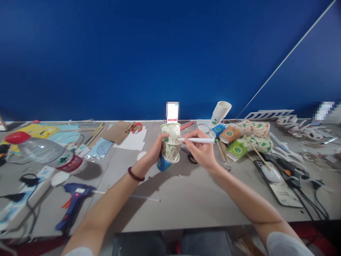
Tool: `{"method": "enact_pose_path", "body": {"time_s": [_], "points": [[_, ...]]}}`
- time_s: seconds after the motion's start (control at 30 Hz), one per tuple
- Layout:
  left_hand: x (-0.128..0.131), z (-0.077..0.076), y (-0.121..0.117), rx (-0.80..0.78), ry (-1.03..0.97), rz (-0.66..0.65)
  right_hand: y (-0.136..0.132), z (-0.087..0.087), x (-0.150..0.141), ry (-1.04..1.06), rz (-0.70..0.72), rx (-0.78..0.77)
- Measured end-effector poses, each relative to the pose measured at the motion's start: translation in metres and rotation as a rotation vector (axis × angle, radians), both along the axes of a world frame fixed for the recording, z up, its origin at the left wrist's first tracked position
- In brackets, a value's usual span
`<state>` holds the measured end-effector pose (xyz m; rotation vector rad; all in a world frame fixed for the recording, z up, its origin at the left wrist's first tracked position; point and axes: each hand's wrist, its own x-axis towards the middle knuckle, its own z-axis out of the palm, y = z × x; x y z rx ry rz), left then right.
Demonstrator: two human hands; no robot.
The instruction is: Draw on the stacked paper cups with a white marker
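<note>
My left hand [156, 148] is wrapped round the left side of several paper cups [173, 134] joined in an upright column. The upper ones carry a green scale pattern, and a blue cup [163, 165] sits tilted at the bottom. In my right hand [200, 148] is a white marker pen [201, 140] with a green end, pinched between thumb and fingers. Its tip points left and meets, or nearly meets, the patterned wall near a cup rim. Dark-handled scissors [192, 158] lie on the table behind my right hand, partly hidden.
At left are a plastic bottle [50, 153], a blue glue gun [76, 202] and a power strip [29, 195]. At right lie patterned cups [239, 147], a white mouse [271, 172] and another glue gun [291, 170]. White stacked cups [220, 113] lean against the blue wall [133, 53].
</note>
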<state>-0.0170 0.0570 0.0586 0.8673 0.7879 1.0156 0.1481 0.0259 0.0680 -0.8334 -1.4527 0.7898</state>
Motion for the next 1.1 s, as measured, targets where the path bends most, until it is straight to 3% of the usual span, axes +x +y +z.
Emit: {"method": "enact_pose_path", "body": {"time_s": [0.3,0.63,1.1], "points": [[-0.0001,-0.0021,0.0013,0.002,-0.010,0.003,-0.0034,0.0043,-0.0010,-0.036,0.029,0.028],[-0.0004,-0.0011,0.0011,-0.030,-0.009,0.017,0.0003,0.0007,-0.0008,0.072,-0.003,0.007],[0.0013,0.0003,-0.0006,0.000,-0.012,0.022,-0.0007,0.0022,0.0003,0.009,0.000,0.004]]}}
